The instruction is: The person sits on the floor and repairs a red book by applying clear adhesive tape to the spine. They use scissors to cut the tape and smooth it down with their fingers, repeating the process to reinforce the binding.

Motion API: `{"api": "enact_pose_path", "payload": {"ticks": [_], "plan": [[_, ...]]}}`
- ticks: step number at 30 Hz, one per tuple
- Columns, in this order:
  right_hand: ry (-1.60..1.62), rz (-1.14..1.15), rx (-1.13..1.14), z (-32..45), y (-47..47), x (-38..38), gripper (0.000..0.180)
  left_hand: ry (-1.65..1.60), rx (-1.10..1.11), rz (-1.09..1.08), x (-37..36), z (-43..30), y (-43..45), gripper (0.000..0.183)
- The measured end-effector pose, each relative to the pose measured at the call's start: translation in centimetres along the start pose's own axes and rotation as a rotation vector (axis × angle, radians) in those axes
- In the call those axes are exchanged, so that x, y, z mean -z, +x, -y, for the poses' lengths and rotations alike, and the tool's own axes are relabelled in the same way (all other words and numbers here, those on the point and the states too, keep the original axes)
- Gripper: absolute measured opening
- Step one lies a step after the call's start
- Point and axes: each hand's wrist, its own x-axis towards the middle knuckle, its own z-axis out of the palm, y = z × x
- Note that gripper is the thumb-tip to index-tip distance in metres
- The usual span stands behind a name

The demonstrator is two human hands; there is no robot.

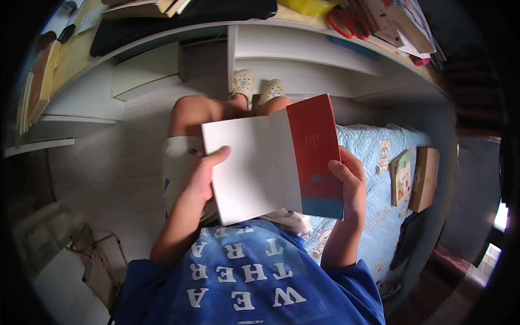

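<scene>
An open book (248,174) lies across my lap between both hands, its left side a blank white page. On its right side a red flap (313,150) with a blue-green band at the bottom covers part of a white page. My left hand (211,170) grips the left edge, thumb on top of the blank page and fingers underneath. At the right edge my right hand (351,174) holds the red flap and cover, its thumb over the front. The fingers beneath the book are hidden.
Ahead is a desk (280,26) bearing orange-handled scissors (348,24), yellow tape (310,6) and books (38,87). A quilted blue bed cover (357,138) lies to the right, with a green book (401,178) and a cardboard box (424,178). A folding chair (99,272) stands at lower left.
</scene>
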Motion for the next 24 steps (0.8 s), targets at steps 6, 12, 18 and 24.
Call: {"api": "enact_pose_path", "payload": {"ticks": [6,12,18,24], "plan": [[-0.512,-0.333,0.083,-4.9,0.6,2.3,0.056,0.011,0.022,0.033,2.0,-2.2,-0.6,0.046],[-1.087,-0.317,0.18,-8.7,0.4,-2.4,0.109,0.133,-0.031,0.012,2.2,-3.2,-1.6,0.048],[-1.025,-0.337,0.199,-11.3,1.0,-2.9,0.091,0.085,0.001,0.004,3.1,-3.0,-1.7,0.044],[-0.8,-0.26,-0.039,-8.4,1.1,-0.6,0.049,0.054,0.01,-0.008,3.4,-2.7,-1.6,0.041]]}}
